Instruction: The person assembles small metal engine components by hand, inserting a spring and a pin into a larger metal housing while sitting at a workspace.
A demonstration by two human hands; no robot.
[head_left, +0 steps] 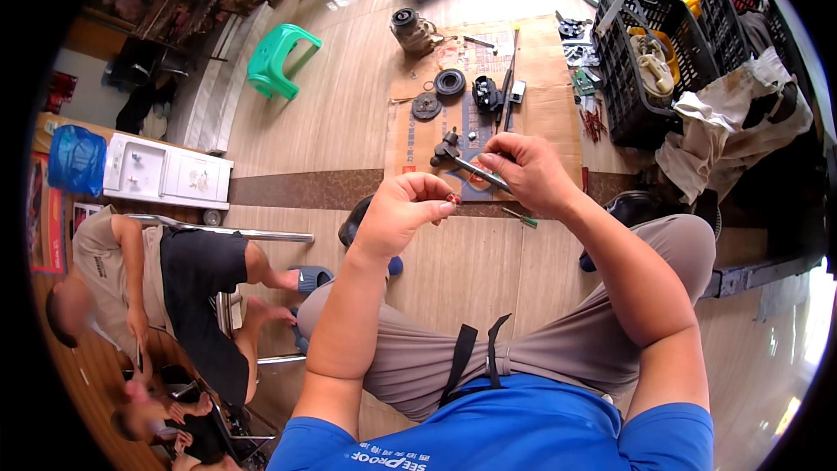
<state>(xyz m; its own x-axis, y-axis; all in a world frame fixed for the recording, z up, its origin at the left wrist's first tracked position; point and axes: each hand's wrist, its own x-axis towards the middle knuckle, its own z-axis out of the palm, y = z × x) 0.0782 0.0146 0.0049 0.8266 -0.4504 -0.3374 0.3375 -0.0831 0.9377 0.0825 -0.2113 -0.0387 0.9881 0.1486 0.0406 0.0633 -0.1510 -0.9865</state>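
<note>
My left hand (pixel 397 214) is closed in a pinch, thumb against forefinger, on a small red piece (pixel 453 198) too small to name. Just right of it and slightly higher, my right hand (pixel 534 174) has its fingers drawn together; what sits between the fingertips is hidden. A grey rod with a dark, blocky head (pixel 471 167) slants beside and partly beneath the right fingers; I cannot tell whether they grip it. A thin blue and orange wire (pixel 476 181) curls close to the rod. Both hands are over the near end of a cardboard sheet (pixel 549 78).
Dark round parts (pixel 449 82), a black mechanism (pixel 486 94) and a motor-like part (pixel 410 30) lie ahead. A green-handled screwdriver (pixel 523 218) is on the floor. Black crates (pixel 645 113) stand right, a green stool (pixel 281 61) left. Another person (pixel 174 270) sits at left.
</note>
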